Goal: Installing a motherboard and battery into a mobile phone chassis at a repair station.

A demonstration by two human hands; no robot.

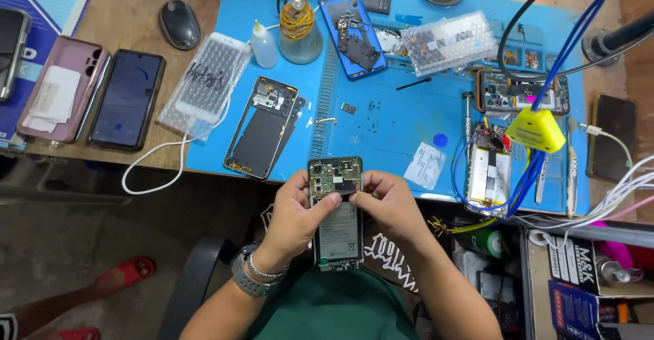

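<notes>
Both my hands hold an opened smartphone (336, 227) with its back cover off, so the green circuit board at the top and the grey battery below show. My left hand (294, 216) grips the phone's left edge, thumb pressed on the board's lower part. My right hand (386, 200) grips the right edge, thumb and fingertips meeting the left thumb at the board. The phone hangs over my lap, just in front of the blue work mat (395, 118).
On the mat lie a black phone frame (261, 127), a blue-cased opened phone (353, 33), a glue bottle (263, 44), a liquid bottle (298, 32), a bubble-wrapped part (448, 41) and another opened phone (489, 180) under blue wires. Left sit two phones (128, 99) and a mouse (180, 24).
</notes>
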